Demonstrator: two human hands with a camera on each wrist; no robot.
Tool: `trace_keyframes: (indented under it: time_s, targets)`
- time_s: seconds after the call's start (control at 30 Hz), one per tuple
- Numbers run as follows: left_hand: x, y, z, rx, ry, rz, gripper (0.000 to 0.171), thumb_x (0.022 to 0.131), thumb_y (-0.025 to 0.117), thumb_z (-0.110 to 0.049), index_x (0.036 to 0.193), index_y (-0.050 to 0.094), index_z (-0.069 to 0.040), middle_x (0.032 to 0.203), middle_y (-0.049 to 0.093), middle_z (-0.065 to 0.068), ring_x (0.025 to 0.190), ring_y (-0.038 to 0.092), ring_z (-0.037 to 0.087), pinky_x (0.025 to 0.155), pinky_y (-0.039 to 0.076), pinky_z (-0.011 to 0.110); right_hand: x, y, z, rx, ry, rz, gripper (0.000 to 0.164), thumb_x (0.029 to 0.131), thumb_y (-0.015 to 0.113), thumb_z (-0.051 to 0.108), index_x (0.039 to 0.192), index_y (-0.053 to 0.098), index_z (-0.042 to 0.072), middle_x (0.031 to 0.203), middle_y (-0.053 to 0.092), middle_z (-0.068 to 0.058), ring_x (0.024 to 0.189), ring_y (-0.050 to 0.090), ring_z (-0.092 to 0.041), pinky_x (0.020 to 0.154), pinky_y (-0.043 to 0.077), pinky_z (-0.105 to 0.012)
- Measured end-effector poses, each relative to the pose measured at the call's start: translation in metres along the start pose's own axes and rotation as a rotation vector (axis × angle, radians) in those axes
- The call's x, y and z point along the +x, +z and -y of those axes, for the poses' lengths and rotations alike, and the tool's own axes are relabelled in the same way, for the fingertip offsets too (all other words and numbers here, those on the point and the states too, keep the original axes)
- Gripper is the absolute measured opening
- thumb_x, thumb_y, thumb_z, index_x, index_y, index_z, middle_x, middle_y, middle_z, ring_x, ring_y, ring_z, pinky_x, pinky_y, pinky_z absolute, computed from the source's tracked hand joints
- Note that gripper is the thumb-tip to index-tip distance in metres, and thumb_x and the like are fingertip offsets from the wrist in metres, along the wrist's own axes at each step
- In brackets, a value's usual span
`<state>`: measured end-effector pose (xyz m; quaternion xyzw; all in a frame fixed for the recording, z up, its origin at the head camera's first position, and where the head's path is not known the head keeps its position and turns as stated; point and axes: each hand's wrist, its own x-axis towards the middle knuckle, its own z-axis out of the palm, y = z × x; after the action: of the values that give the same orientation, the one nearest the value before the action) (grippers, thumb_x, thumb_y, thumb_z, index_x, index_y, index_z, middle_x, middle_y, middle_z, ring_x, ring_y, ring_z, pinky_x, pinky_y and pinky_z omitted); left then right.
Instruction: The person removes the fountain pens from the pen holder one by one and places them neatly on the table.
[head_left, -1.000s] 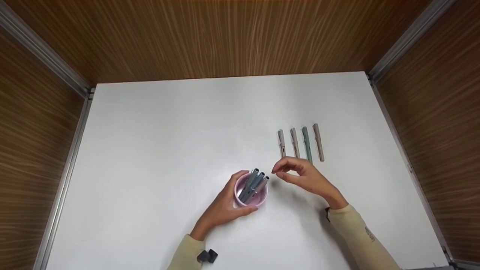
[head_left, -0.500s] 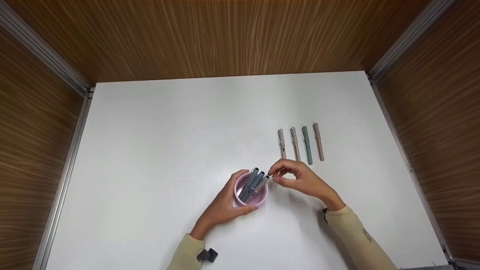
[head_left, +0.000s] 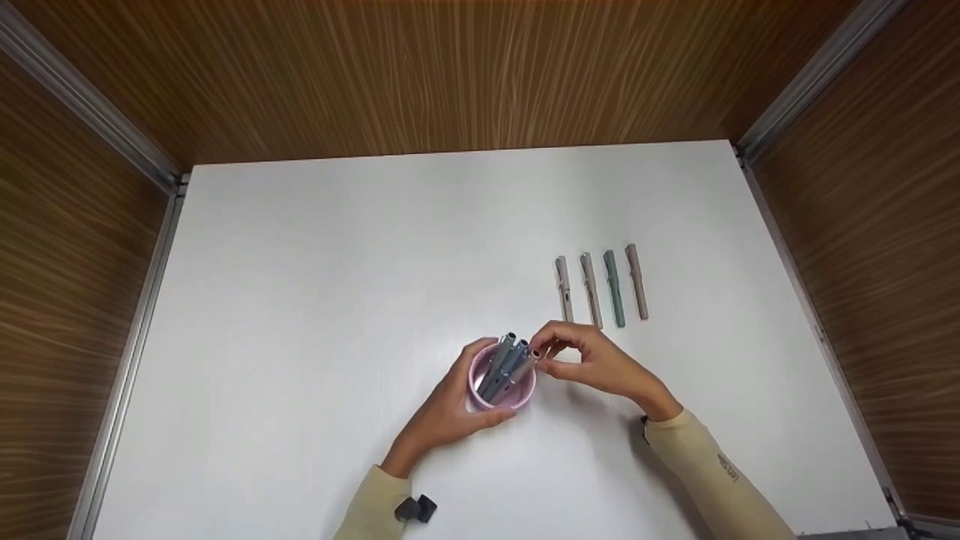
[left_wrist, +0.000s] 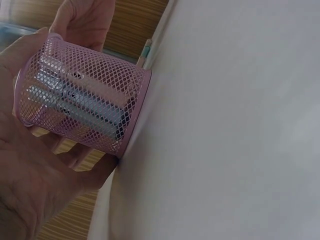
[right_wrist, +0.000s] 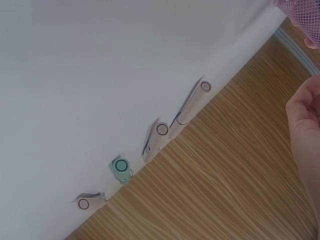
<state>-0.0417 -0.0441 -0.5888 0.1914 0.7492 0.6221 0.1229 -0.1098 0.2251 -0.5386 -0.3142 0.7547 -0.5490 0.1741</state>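
Note:
My left hand (head_left: pixel 450 409) wraps around a pink mesh pen cup (left_wrist: pixel 82 95), which stands upright on the white table. Inside lean three capped pens: a grey-green pen (head_left: pixel 502 356), a blue pen (head_left: pixel 517 358) and a pale pinkish pen (head_left: pixel 524 367). The thumb and forefinger of my right hand (head_left: pixel 596 364) pinch the upper end of the pale pen at the cup's right rim. In the right wrist view, part of this hand (right_wrist: pixel 306 117) shows at the right edge, its fingertips hidden.
Beyond my right hand lies a row of pens: a pale pen (head_left: pixel 562 281), a beige pen (head_left: pixel 590 289), a green pen (head_left: pixel 614 289) and a dusty-pink pen (head_left: pixel 637 281). Wood-grain panels (head_left: pixel 480 75) enclose the white table (head_left: pixel 337 285) at back and sides.
My right hand has moved left and slightly toward me, from beside the cup to the pale pen's end, and its fingers have closed there. The left hand and cup have stayed in place.

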Motion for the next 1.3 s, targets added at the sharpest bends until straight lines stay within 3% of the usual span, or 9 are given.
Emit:
trace_keyframes:
  time_s: [0.2, 0.4, 0.67, 0.83, 0.97, 1.13, 1.3]
  targets:
    - [-0.002, -0.004, -0.023, -0.006, 0.022, 0.003, 0.095, 0.083, 0.087, -0.022, 0.158, 0.028, -0.015, 0.156, 0.044, 0.003, 0.143, 0.043, 0.022, 0.117, 0.035, 0.058, 0.0, 0.0, -0.006, 0.0, -0.013, 0.01, 0.021, 0.094, 0.076, 0.009, 0.113, 0.071, 0.016, 0.108, 0.069, -0.003, 0.098, 0.065, -0.022, 0.089, 0.057, -0.032]
    - [-0.003, -0.004, -0.027, -0.02, 0.016, -0.003, 0.095, 0.083, 0.086, -0.023, 0.157, 0.029, -0.015, 0.155, 0.044, 0.002, 0.143, 0.043, 0.021, 0.118, 0.033, 0.059, -0.002, 0.0, -0.008, 0.0, -0.007, 0.021, 0.02, 0.094, 0.077, 0.014, 0.112, 0.071, 0.02, 0.108, 0.069, -0.001, 0.099, 0.065, -0.022, 0.09, 0.057, -0.036]
    - [-0.001, -0.005, -0.027, -0.023, 0.038, -0.012, 0.094, 0.084, 0.086, -0.024, 0.157, 0.03, -0.012, 0.154, 0.045, 0.003, 0.142, 0.044, 0.022, 0.118, 0.033, 0.06, -0.002, 0.005, -0.005, 0.006, -0.006, -0.008, 0.024, 0.09, 0.077, 0.002, 0.112, 0.071, 0.01, 0.105, 0.068, -0.006, 0.096, 0.064, -0.017, 0.085, 0.057, -0.038]
    - [-0.004, -0.006, -0.027, -0.008, 0.023, -0.015, 0.095, 0.083, 0.087, -0.025, 0.158, 0.029, -0.015, 0.154, 0.045, 0.004, 0.142, 0.044, 0.023, 0.118, 0.033, 0.059, 0.0, 0.009, 0.012, 0.022, -0.042, -0.012, 0.021, 0.089, 0.075, -0.005, 0.108, 0.07, 0.001, 0.102, 0.068, -0.012, 0.094, 0.065, -0.016, 0.084, 0.058, -0.039]
    - [-0.006, -0.007, -0.028, -0.013, 0.005, -0.018, 0.095, 0.082, 0.087, -0.023, 0.157, 0.03, -0.015, 0.153, 0.046, 0.003, 0.141, 0.045, 0.022, 0.118, 0.033, 0.058, 0.001, 0.01, 0.024, 0.027, -0.063, -0.018, 0.02, 0.089, 0.074, -0.007, 0.107, 0.069, 0.001, 0.101, 0.069, -0.011, 0.093, 0.065, -0.015, 0.084, 0.058, -0.039]
    - [-0.003, -0.003, -0.007, -0.005, 0.011, -0.02, 0.099, 0.08, 0.089, -0.024, 0.159, 0.029, -0.019, 0.154, 0.045, 0.002, 0.142, 0.044, 0.023, 0.117, 0.034, 0.058, 0.001, 0.008, 0.023, 0.006, -0.086, -0.061, 0.021, 0.089, 0.074, -0.007, 0.107, 0.069, 0.001, 0.102, 0.07, -0.011, 0.093, 0.064, -0.016, 0.082, 0.058, -0.039]
    - [0.001, 0.001, 0.008, 0.016, 0.012, -0.017, 0.101, 0.08, 0.089, -0.036, 0.159, 0.026, -0.029, 0.156, 0.043, -0.005, 0.143, 0.043, 0.019, 0.118, 0.035, 0.054, -0.001, 0.005, 0.006, 0.013, -0.119, -0.13, 0.023, 0.088, 0.072, -0.01, 0.108, 0.069, 0.001, 0.104, 0.071, -0.013, 0.094, 0.065, -0.017, 0.081, 0.057, -0.03]
